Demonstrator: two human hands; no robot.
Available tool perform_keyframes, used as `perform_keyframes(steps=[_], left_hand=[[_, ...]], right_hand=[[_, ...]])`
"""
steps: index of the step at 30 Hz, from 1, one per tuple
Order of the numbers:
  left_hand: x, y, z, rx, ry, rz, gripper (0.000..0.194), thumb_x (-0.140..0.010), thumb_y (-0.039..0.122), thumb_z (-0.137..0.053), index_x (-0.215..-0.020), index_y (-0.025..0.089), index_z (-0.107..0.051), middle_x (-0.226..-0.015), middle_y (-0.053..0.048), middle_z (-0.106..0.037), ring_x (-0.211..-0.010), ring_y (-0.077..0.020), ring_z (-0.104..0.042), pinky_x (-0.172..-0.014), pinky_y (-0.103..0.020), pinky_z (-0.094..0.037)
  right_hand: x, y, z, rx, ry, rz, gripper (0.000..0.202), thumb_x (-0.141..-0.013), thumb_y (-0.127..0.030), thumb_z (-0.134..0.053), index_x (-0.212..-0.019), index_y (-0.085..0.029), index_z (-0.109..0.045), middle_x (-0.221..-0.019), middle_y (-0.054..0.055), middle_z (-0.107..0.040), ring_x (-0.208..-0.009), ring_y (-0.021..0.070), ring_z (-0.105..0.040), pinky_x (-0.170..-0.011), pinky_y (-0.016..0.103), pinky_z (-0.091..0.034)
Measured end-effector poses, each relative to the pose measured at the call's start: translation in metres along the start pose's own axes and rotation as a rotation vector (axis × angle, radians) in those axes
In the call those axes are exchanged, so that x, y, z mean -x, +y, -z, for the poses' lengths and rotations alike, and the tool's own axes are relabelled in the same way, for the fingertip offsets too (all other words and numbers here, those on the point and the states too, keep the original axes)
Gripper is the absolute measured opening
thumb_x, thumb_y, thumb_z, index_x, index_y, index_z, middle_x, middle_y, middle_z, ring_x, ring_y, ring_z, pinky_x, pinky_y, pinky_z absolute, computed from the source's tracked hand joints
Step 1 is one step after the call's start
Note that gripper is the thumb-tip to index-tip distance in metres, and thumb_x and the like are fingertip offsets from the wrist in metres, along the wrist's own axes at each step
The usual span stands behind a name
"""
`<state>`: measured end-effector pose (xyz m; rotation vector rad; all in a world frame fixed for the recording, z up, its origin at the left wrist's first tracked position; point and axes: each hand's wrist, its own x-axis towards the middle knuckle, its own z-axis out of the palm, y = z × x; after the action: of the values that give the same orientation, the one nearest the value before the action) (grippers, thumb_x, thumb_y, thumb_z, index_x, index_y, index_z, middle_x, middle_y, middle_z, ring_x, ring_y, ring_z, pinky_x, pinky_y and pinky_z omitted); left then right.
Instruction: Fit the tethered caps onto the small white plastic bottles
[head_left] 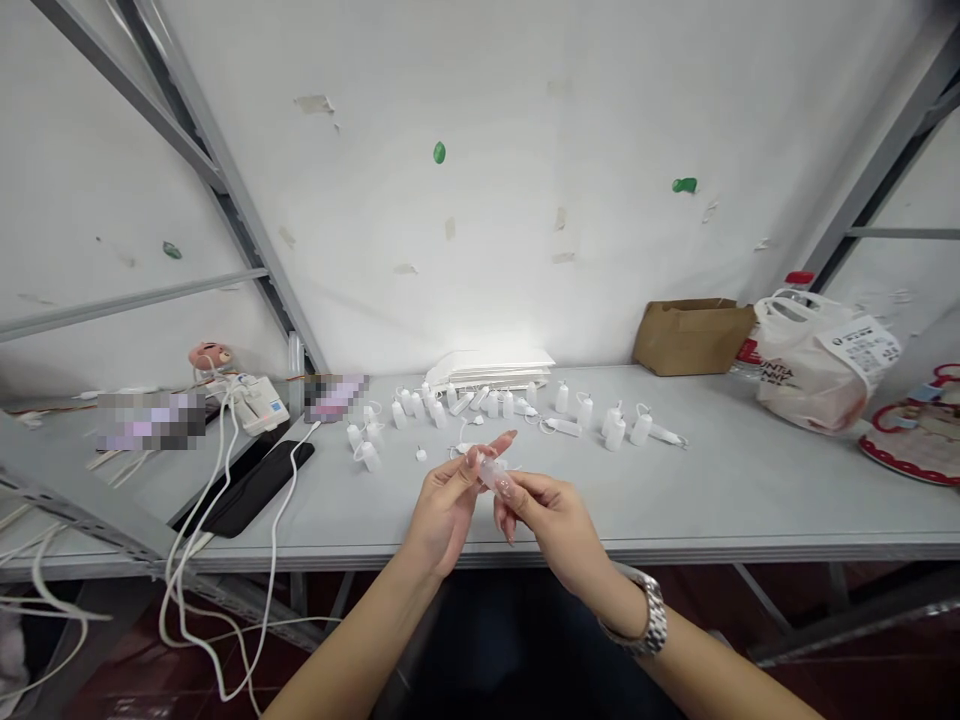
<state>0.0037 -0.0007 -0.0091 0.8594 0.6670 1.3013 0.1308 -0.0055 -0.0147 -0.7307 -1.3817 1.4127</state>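
A small translucent squeeze bottle is held between both hands, just above the front of the grey table. My left hand pinches its upper end with thumb and fingers, partly hiding the top. The bottle's body is gripped by my right hand; a metal watch is on that wrist. Behind the hands are several similar white bottles, some upright, like the bottle, and some lying down, like the bottle. A small loose white cap lies left of my hands.
To the left are a black phone, white cables and a white power strip. A cardboard box and a plastic bag stand at the back right. A stack of white sheets rests against the wall.
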Motion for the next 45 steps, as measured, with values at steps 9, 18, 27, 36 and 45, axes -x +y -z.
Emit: perform_keyframes(steps=[9,18,27,36,45], left_hand=[[0.0,0.008,0.004,-0.079,-0.036,-0.091,0.023,-0.075,0.036,-0.063,-0.079,0.015,-0.072,-0.111,-0.013,-0.067,-0.117,-0.0281,-0.049,-0.099,-0.04,-0.031],[-0.002,0.003,0.002,-0.098,0.105,-0.158,0.022,-0.074,0.034,-0.064,-0.082,0.016,-0.073,-0.103,-0.011,-0.07,-0.116,-0.0273,-0.05,-0.1,-0.039,-0.031],[-0.003,-0.001,0.004,-0.053,0.09,-0.182,0.019,-0.072,0.036,-0.066,-0.075,0.018,-0.072,-0.101,-0.01,-0.071,-0.115,-0.0266,-0.051,-0.099,-0.039,-0.032],[-0.004,-0.003,0.007,-0.07,-0.007,-0.2,0.022,-0.075,0.039,-0.062,-0.075,0.019,-0.071,-0.104,-0.01,-0.07,-0.121,-0.0275,-0.045,-0.1,-0.041,-0.03],[0.007,-0.003,-0.007,-0.234,0.137,-0.275,0.014,-0.074,0.028,-0.065,-0.081,0.018,-0.072,-0.107,-0.008,-0.069,-0.115,-0.0276,-0.051,-0.099,-0.04,-0.034]], right_hand=[[-0.006,0.001,0.006,-0.56,-0.251,-0.298,0.032,-0.081,-0.04,-0.058,-0.074,-0.01,-0.064,-0.056,0.0,-0.053,-0.048,0.0063,-0.043,-0.052,0.022,-0.038],[-0.003,0.001,0.001,0.071,0.181,0.067,0.022,-0.074,-0.034,-0.066,-0.088,-0.017,-0.064,-0.071,0.002,-0.063,-0.063,0.014,-0.057,-0.066,0.032,-0.049],[0.001,0.003,-0.003,0.072,0.221,0.113,0.018,-0.073,-0.033,-0.067,-0.081,-0.017,-0.065,-0.062,-0.001,-0.06,-0.057,0.0126,-0.055,-0.06,0.029,-0.047],[-0.006,-0.003,0.007,-0.513,-0.121,-0.268,0.025,-0.073,-0.033,-0.068,-0.062,-0.013,-0.058,-0.056,-0.002,-0.051,-0.05,0.0061,-0.041,-0.053,0.023,-0.037],[-0.011,0.011,0.003,-0.559,-0.125,-0.234,0.026,-0.078,-0.037,-0.063,-0.077,-0.011,-0.064,-0.069,0.003,-0.06,-0.06,0.0093,-0.053,-0.058,0.023,-0.04]])
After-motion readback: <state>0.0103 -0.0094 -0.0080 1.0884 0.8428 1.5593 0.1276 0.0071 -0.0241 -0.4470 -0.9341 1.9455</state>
